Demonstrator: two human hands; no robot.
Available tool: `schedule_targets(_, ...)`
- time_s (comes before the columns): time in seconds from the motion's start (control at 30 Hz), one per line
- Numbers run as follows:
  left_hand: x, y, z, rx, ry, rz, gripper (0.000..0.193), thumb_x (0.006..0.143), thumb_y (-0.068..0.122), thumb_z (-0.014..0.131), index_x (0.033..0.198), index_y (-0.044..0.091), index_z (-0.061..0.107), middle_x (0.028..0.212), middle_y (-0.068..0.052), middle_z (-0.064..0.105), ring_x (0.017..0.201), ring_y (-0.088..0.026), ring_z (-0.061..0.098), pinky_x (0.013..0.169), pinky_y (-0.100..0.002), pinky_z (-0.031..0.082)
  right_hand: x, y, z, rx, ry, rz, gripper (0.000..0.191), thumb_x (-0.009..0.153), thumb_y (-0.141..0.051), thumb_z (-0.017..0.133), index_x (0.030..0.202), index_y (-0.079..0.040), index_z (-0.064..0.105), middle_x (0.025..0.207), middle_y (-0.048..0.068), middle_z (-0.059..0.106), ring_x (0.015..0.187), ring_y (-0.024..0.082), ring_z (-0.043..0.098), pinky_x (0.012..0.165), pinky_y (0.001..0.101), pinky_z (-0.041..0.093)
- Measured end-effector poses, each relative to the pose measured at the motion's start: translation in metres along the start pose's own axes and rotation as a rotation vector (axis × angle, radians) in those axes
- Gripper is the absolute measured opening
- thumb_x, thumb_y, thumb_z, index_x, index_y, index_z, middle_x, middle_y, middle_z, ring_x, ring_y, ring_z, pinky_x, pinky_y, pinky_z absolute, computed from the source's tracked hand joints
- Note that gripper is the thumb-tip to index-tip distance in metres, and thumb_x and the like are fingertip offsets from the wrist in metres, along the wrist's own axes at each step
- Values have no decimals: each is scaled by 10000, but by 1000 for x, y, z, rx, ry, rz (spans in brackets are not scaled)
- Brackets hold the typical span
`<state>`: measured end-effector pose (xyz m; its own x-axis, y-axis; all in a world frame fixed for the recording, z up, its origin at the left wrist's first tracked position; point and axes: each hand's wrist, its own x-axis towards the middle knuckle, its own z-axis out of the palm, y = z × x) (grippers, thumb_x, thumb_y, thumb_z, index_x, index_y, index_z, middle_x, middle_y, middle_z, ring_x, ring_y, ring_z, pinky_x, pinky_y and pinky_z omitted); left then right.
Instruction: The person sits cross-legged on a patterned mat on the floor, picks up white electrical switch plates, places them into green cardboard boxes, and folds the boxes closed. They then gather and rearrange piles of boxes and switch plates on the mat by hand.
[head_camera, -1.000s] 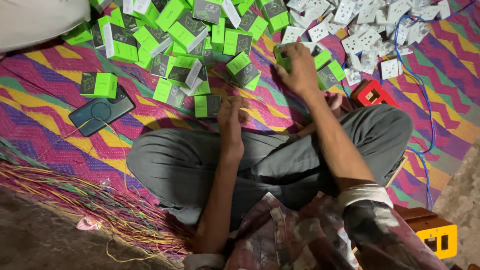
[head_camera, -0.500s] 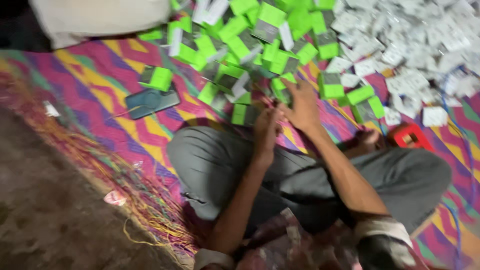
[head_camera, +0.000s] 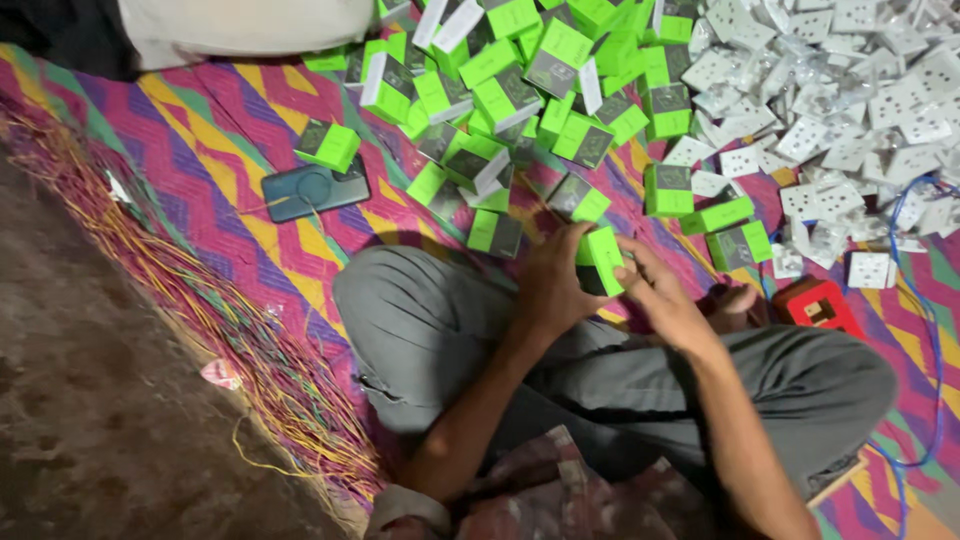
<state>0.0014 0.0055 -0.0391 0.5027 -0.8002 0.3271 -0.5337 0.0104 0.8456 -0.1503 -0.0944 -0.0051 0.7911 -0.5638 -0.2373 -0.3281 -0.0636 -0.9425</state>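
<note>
Hands meet over my lap, and both hold one small green box (head_camera: 603, 258). I see my left hand (head_camera: 548, 282) curled around the box from the left side, with its fingers wrapped over the top edge. My right hand (head_camera: 662, 297) touches the box from the right, and its fingertips pinch the near corner. The box sits tilted between the two hands, just above my grey trousers (head_camera: 560, 370), where my legs are crossed.

In front of my knees lies a big pile of green boxes (head_camera: 520, 90), all mixed up, some flat and some on their sides. To the right of that pile is a heap of white switch plates (head_camera: 840, 90) in clear wrappers. A few more green boxes lie near it, close to my right knee. A small red box (head_camera: 818, 305) lies just beside my right knee, and a blue cord (head_camera: 925, 330) runs past it.

A dark phone (head_camera: 315, 190) lies flat on the striped mat (head_camera: 230, 130), to the left of the pile. One green box (head_camera: 328, 146) lies just above the phone. Thin yellow strings (head_camera: 270, 370) hang along the mat's edge, next to the bare ground (head_camera: 110, 420)
</note>
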Motion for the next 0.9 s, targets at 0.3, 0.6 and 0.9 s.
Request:
schedule_targets(0.3, -1, -8, 8, 166, 2, 12, 932, 564, 364, 949, 1335, 26, 549, 1278, -173, 652, 1131, -370, 657, 930, -483, 516, -10, -22, 24, -511, 481, -252, 295, 913, -64, 802, 1195, -61, 716, 1125, 117, 691, 861, 194, 673, 754, 309, 541)
schedule_targets(0.6, -5, -16, 14, 314, -12, 71, 690, 737, 164, 823, 1367, 42, 568, 1351, -150, 638, 1125, -372, 657, 928, -467, 523, 3, -14, 34, -346, 532, -177, 400, 826, -120, 869, 1161, -36, 668, 1018, 108, 650, 856, 241, 661, 701, 326, 549)
schedule_targets(0.9, -5, -15, 18, 325, -7, 7, 627, 742, 134, 802, 1333, 68, 605, 1284, -134, 661, 1147, -356, 653, 943, -461, 533, 8, 7, 40, -450, 575, -220, 530, 835, -136, 865, 1291, -58, 606, 1155, 150, 637, 1069, 320, 646, 866, 377, 530)
